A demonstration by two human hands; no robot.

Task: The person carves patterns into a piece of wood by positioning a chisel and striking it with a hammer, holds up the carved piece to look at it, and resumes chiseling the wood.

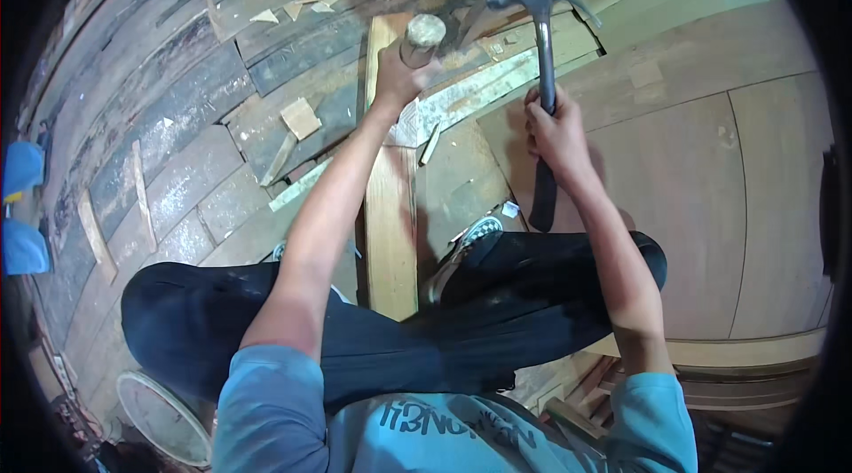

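My left hand (401,81) is closed around an upright chisel (426,32), whose pale, round, worn handle end points up. Its blade is hidden beneath the fist. Under that hand runs a long, light wooden beam (391,216), lying between my legs and away from me. My right hand (559,129) grips a claw hammer (545,47) by its dark handle, holding it up to the right of the chisel. The hammer's head is at the far end, apart from the chisel, with its curved claw toward the right.
Wood chips (306,1) and a small wood block (301,119) lie on the worn plank floor (191,180). Wide smooth boards (674,207) lie on the right. My bent knees flank the beam. A round pale-rimmed object (164,415) is near left; blue objects (24,247) stand far left.
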